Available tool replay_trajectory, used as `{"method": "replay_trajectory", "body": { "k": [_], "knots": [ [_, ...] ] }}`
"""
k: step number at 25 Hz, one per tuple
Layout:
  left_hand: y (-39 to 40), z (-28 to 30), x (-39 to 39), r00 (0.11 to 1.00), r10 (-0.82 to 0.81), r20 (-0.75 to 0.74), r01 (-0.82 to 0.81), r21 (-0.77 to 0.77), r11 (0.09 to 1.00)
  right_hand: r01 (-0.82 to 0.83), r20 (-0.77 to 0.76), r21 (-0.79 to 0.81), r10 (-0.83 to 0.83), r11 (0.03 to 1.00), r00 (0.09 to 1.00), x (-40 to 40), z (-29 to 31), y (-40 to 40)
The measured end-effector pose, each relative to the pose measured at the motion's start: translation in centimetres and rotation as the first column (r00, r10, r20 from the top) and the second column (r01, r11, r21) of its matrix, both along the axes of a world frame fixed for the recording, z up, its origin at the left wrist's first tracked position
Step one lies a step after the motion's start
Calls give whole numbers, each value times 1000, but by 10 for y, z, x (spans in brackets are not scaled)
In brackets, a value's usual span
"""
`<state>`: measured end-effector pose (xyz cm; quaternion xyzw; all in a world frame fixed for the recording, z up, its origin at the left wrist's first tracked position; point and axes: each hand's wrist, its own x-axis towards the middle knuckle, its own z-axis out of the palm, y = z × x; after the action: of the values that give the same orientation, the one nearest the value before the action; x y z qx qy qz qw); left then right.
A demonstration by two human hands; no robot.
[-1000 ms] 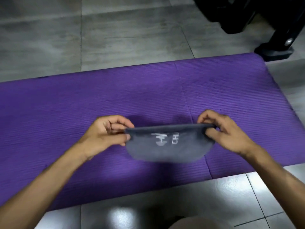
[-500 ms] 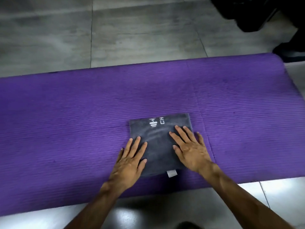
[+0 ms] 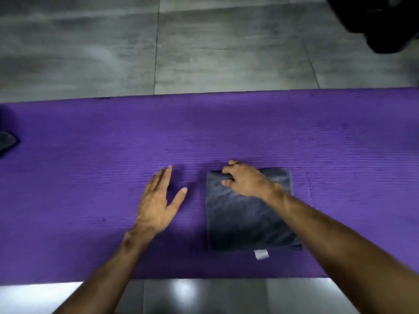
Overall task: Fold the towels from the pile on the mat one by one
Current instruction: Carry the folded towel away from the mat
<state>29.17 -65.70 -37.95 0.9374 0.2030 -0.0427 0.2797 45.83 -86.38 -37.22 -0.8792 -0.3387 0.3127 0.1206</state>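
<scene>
One folded dark grey cloth towel (image 3: pixel 247 214), soft and light, lies on the purple ribbed mat (image 3: pixel 90 155); right hand (image 3: pixel 244 181) fingers clamp its far-left corner, left hand (image 3: pixel 158 200) fingers spread apart, empty

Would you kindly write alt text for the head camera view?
A right hand grips the far left corner of a folded grey towel on a purple mat, while the open left hand rests flat on the mat beside it.

dark cloth (image 3: pixel 6 142) cut by left edge | black obj (image 3: pixel 381 23) cropped top-right, unidentifiable
</scene>
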Motion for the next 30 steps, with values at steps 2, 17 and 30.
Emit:
{"method": "replay_trajectory", "body": {
  "k": [2,17,30],
  "knots": [
    [11,27,20,1000,-2,-20,2,30,1000,12,-71,89,-6,996,997,3,37,-11],
    [9,662,90,992,50,112,-71,187,980,450,-132,625,-482,638,866,-35,699,-69],
    [6,914,93,923,-256,286,313,-177,933,441,23,717,-650,540,760,-72,947,-63]
  ]
}}
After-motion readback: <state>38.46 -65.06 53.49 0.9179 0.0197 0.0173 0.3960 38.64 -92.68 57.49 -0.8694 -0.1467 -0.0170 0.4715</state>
